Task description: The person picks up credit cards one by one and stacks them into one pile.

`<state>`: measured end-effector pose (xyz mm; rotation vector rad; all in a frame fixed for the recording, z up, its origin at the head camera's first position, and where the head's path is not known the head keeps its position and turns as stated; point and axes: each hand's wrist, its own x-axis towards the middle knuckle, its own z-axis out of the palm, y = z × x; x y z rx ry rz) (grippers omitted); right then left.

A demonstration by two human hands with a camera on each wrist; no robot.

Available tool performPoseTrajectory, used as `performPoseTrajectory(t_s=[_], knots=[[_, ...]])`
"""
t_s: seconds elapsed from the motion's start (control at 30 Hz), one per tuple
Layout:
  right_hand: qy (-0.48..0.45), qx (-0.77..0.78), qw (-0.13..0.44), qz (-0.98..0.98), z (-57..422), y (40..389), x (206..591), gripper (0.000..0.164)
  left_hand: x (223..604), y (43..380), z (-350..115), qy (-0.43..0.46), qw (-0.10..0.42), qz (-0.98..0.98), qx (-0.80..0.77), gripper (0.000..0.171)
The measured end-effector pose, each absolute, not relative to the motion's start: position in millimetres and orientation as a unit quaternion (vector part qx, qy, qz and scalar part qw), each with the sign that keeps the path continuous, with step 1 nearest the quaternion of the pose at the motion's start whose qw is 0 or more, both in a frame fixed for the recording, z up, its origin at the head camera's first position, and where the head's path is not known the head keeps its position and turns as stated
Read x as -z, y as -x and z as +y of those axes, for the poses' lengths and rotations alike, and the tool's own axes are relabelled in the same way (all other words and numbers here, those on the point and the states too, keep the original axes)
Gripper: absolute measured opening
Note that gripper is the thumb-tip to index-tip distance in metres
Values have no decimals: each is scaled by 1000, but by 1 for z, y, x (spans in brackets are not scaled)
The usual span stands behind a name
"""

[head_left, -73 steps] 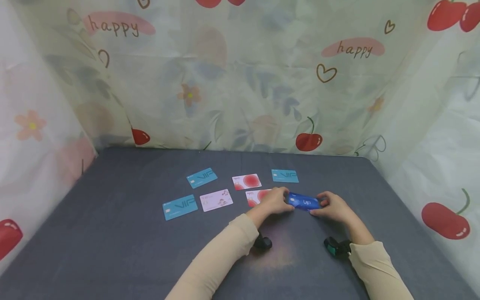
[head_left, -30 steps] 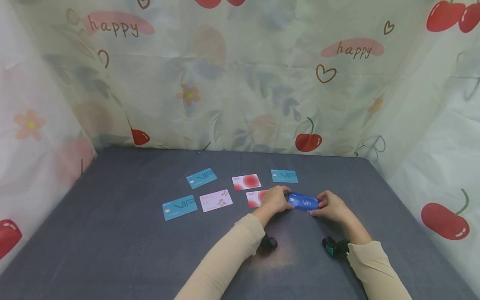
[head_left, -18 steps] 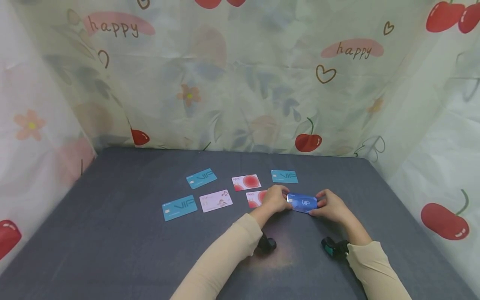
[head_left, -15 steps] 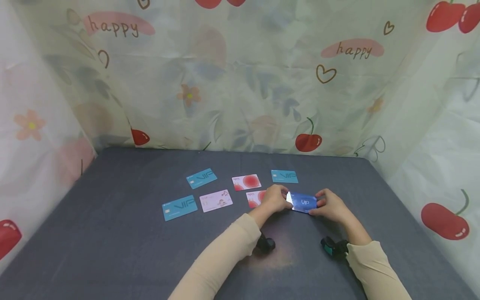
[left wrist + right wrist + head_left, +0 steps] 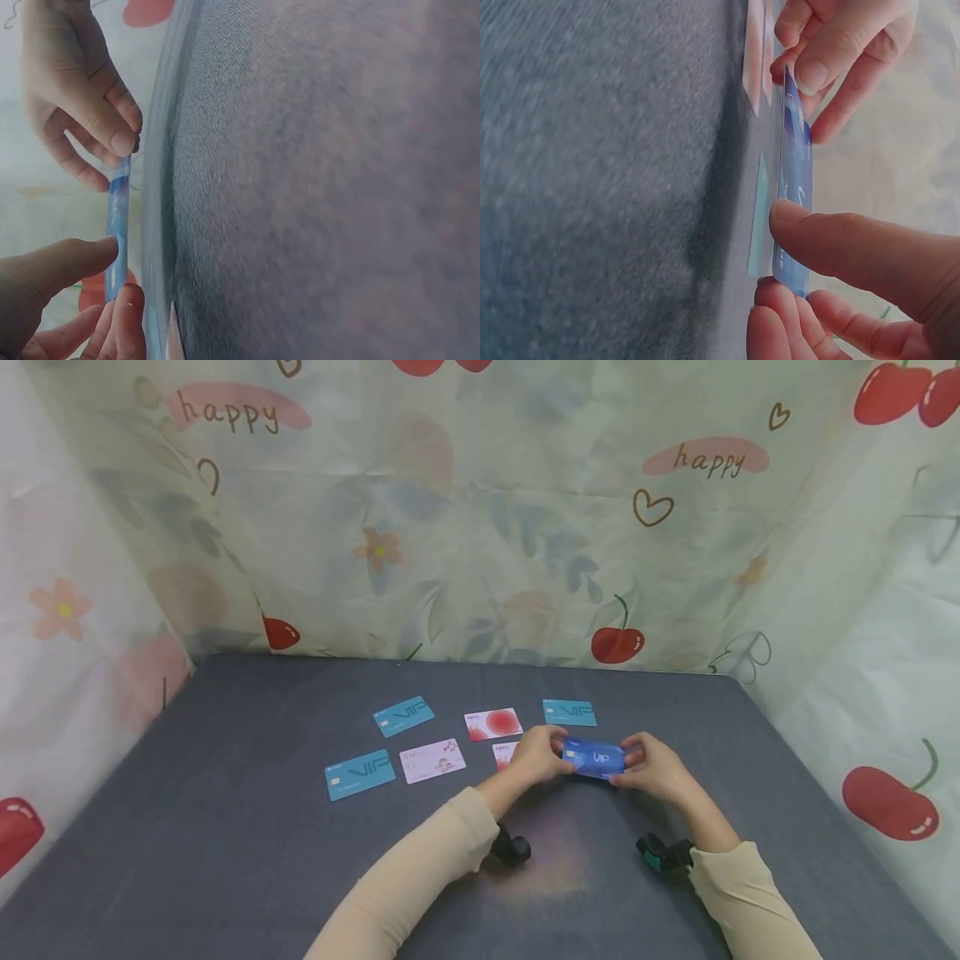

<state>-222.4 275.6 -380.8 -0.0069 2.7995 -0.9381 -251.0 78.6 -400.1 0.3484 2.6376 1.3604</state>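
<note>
head view: l hand (image 5: 536,756) & r hand (image 5: 656,768) hold the blue vip card (image 5: 594,758) btwn them, l hand on the chip end, r hand on the opp. end, print facing the cam. both grips are closed to abt card thickness, thumb vs fingers. on the dark table (image 5: 225,860): teal vip card (image 5: 403,717) far l, another teal card (image 5: 360,775) nearer, pink card (image 5: 432,761) beside it, red/white card (image 5: 492,724) in the far row, 2nd red/white card (image 5: 504,754) partly hidden by l hand, third teal card (image 5: 569,712) just beyond the blue one. black wrist device (image 5: 512,848) on l wrist, a similar device (image 5: 663,853) on r. printed curtain (image 5: 487,568) behind.

l wrist view: blue card almost edge-on, held clear of table; l hand pinches the lower end in frame, r hand the upper.

r wrist view: r thumb lies on the card's printed face, r fingertips by its end; l hand pinches the far end. teal & reddish cards lie on table past it, blurry.
</note>
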Motion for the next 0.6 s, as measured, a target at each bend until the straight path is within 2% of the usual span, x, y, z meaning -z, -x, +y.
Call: performPoseTrajectory(t_s=[0.6], knots=[[17,321,59,945,252,217,375,58,395,244,46,-147,94,841,-513,55]])
